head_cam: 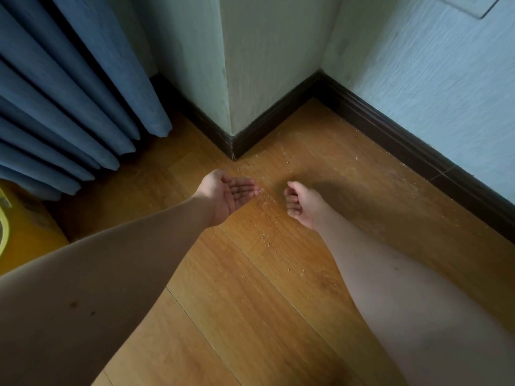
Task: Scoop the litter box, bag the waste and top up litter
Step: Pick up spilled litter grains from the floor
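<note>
Scattered pale litter grains [269, 218] dot the orange-brown wooden floor [278, 302] by the wall corner. Her left hand [230, 195] cups upward holding a few; her right hand [302, 204] curls, seemingly pinching more. No litter box shows. Next, probably binning them.

Cupped left hand [230, 195] over littered floor [267, 235]

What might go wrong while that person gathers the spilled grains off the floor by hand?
The cupped left hand holds a few grains on an open palm; tilting it could spill them back onto the wooden floor. The right hand, fingers curled, may miss fine grains, which lie scattered thinly. Some lie along the dark skirting board, where fingers would likely struggle to reach.
</note>
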The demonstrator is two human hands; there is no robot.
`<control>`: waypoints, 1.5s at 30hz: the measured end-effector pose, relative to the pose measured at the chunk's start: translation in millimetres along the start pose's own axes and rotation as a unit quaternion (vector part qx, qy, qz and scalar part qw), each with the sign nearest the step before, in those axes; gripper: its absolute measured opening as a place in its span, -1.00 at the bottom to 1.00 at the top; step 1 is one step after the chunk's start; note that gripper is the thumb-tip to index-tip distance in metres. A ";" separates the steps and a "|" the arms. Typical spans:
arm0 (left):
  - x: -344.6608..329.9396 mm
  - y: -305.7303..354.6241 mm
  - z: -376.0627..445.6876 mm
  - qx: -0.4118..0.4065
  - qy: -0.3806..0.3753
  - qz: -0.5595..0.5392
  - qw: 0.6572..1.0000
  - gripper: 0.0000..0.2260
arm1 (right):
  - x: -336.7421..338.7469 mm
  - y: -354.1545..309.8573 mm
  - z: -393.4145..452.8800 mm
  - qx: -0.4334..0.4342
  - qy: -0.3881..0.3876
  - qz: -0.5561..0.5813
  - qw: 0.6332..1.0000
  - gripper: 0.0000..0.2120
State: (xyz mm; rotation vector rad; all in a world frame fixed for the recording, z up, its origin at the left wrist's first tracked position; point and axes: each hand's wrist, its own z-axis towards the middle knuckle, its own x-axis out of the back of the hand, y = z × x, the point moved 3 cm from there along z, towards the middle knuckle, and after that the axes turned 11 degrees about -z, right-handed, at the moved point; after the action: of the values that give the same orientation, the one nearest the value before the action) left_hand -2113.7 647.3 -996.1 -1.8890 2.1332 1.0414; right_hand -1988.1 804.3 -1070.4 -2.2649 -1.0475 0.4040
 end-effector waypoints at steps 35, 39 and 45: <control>23.1 1.0 5.6 0.021 0.068 0.038 0.997 -0.57 | -46.6 -40.1 -2.9 0.227 0.110 -0.412 0.876 -0.66; 18.3 -0.5 10.7 0.036 0.107 0.058 0.992 -0.62 | -70.4 -70.1 -31.2 0.281 -0.019 -0.481 0.830 -0.70; 4.0 1.3 11.4 0.035 0.059 0.002 0.998 -0.62 | -77.1 -84.4 -43.0 0.325 -0.043 -0.499 0.802 -0.79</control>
State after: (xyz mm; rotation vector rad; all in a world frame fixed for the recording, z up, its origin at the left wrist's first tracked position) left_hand -2119.8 650.1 -1006.3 -1.9620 2.2051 0.8643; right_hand -2065.2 770.8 -981.9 -0.8955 -1.6527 0.3193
